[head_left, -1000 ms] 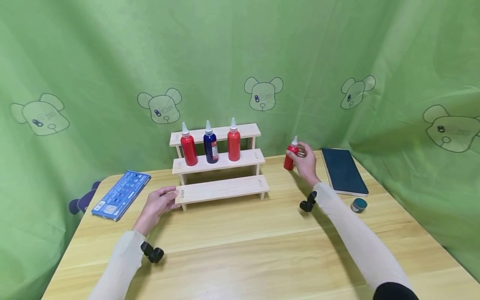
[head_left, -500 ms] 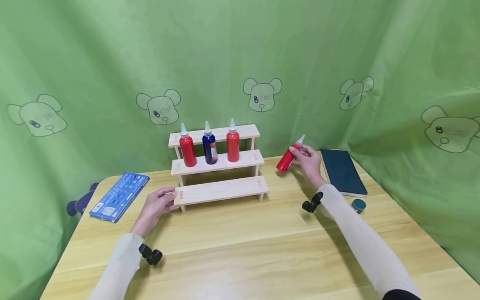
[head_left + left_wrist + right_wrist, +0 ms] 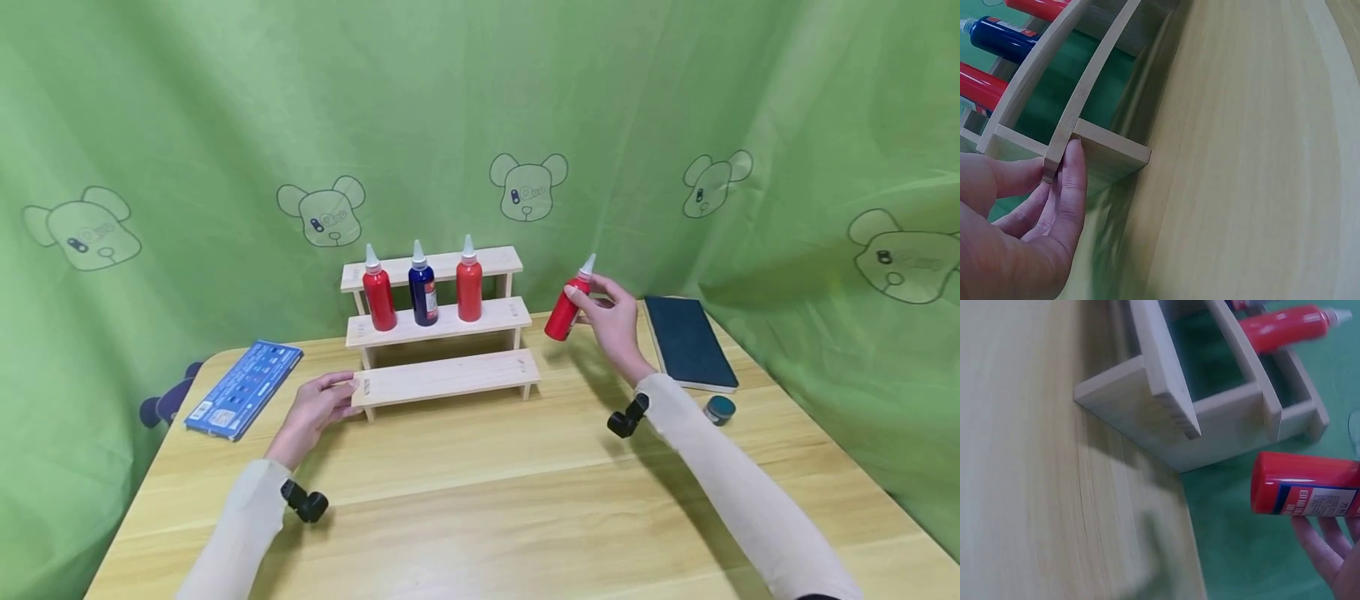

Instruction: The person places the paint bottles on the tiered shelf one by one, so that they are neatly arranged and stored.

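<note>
A three-tier wooden shelf (image 3: pixel 450 375) stands at the back of the table. My left hand (image 3: pixel 318 408) pinches the left end of its lowest board, thumb on top and fingers beneath, as the left wrist view shows. On the middle tier stand a red bottle (image 3: pixel 380 300), a dark blue bottle (image 3: pixel 423 296) and another red bottle (image 3: pixel 469 292), each with a pale pointed cap. Right of the shelf, my right hand (image 3: pixel 615 321) grips a red squeeze bottle (image 3: pixel 564 315), raised and tilted with its nozzle up to the right. Its label faces the right wrist camera (image 3: pixel 1316 499).
A blue flat box (image 3: pixel 246 390) lies at the left of the table. To the right are a dark green notebook (image 3: pixel 688 343) and a small teal-lidded jar (image 3: pixel 719 409). A green curtain (image 3: pixel 435 108) with bear heads hangs behind the table.
My right hand has lifted the red squeeze bottle off the table and tilted it, bringing it slightly left toward the shelf. My left hand stays at the shelf's end.
</note>
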The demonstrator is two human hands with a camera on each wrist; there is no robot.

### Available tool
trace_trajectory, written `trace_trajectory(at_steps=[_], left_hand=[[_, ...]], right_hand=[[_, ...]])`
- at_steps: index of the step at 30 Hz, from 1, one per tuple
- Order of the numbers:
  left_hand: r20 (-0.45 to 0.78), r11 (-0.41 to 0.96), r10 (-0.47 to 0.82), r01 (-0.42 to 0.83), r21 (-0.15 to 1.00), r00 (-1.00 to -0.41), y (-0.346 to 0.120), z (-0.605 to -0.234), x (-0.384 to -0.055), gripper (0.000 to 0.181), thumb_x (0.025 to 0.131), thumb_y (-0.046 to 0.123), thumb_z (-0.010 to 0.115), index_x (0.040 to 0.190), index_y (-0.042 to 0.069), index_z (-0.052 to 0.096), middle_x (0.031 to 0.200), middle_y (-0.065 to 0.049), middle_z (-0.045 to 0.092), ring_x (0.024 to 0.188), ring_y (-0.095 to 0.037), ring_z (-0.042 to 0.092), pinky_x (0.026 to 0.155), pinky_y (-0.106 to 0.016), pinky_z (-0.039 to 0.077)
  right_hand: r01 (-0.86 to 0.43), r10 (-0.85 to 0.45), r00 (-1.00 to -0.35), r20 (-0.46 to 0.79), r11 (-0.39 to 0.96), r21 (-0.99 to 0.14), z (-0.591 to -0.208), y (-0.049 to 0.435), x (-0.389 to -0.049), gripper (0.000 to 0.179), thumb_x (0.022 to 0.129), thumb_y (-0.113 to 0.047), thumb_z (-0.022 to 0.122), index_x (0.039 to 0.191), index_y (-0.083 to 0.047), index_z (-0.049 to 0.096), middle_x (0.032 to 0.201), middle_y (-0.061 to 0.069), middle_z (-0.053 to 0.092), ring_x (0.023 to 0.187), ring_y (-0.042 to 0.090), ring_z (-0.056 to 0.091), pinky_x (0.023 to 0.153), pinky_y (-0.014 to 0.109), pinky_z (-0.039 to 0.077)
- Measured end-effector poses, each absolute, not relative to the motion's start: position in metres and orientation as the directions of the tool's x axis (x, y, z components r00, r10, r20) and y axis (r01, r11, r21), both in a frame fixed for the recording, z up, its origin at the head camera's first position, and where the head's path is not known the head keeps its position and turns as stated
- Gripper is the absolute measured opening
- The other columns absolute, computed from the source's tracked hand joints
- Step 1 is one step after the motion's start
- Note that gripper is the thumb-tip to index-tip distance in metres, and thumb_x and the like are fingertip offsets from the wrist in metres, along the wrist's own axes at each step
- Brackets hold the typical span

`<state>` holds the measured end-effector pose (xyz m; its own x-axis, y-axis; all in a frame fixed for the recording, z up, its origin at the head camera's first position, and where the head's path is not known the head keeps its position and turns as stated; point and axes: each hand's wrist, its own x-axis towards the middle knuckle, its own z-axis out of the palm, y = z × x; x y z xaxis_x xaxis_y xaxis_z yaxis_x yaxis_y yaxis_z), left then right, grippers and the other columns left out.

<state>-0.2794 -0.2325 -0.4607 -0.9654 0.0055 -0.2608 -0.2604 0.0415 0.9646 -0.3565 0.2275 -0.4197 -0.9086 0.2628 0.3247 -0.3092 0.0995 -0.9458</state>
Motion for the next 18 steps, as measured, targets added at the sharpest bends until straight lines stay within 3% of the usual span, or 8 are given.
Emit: trace_trajectory(at_steps=[7,13,18], left_hand=[[-0.246,0.045,0.062,-0.243,0.969,-0.967,-0.238,-0.459,-0.279,0.05,0.107,0.007,0.058,0.151,-0.011,0.043,0.136,-0.029,0.061,0.089,-0.01,0.071,0.088,-0.024,0.065],[-0.256,0.041,0.058,-0.254,0.966,-0.965,-0.239,-0.458,-0.279,0.051,0.106,0.007,0.06,0.151,-0.011,0.043,0.138,-0.03,0.06,0.088,-0.01,0.071,0.088,-0.025,0.066],[-0.27,0.06,0.035,-0.268,0.962,-0.962,-0.237,-0.459,-0.28,0.051,0.105,0.007,0.062,0.151,-0.009,0.046,0.137,-0.03,0.061,0.086,-0.011,0.071,0.086,-0.025,0.066]], right_hand=[[-0.418,0.224,-0.854,0.469,0.24,-0.876,-0.409,0.213,-0.339,0.045,0.093,-0.017,0.082,0.134,-0.004,0.068,0.116,-0.002,0.066,0.095,0.009,0.066,0.07,0.021,0.066],[-0.511,0.153,-0.813,0.562,0.276,-0.814,-0.396,0.188,-0.313,0.039,0.093,-0.005,0.078,0.129,0.005,0.067,0.113,0.011,0.064,0.094,0.008,0.066,0.071,0.012,0.061],[-0.564,0.042,-0.799,0.599,0.29,-0.773,-0.409,0.169,-0.306,0.039,0.092,-0.009,0.081,0.127,-0.001,0.067,0.113,0.012,0.062,0.098,0.014,0.065,0.072,0.015,0.063]])
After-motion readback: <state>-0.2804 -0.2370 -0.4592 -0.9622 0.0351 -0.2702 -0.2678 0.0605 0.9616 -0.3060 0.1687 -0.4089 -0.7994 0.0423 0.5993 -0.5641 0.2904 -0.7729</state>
